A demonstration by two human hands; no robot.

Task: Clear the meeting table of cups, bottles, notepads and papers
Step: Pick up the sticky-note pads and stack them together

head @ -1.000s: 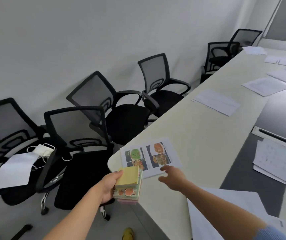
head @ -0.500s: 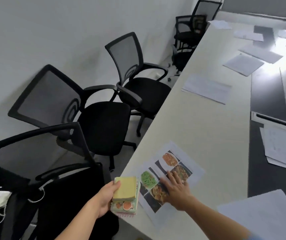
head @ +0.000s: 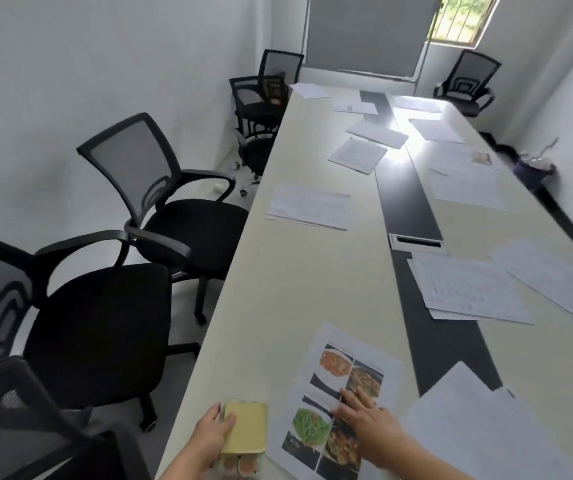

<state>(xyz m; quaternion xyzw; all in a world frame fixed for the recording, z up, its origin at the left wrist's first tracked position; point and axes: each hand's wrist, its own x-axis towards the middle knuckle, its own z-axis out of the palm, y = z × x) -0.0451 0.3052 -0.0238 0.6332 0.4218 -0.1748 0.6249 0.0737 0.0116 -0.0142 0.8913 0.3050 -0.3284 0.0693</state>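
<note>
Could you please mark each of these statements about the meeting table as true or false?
1. The left hand grips a stack of notepads with a yellow one on top. True.
2. The right hand holds a cup. False: it presses straight fingers on the food-photo sheet and holds nothing.
3. The food-photo sheet lies flat on the table. True.
4. The food-photo sheet is the only paper on the table. False: many white sheets lie further along it, right up to the far end.
</note>
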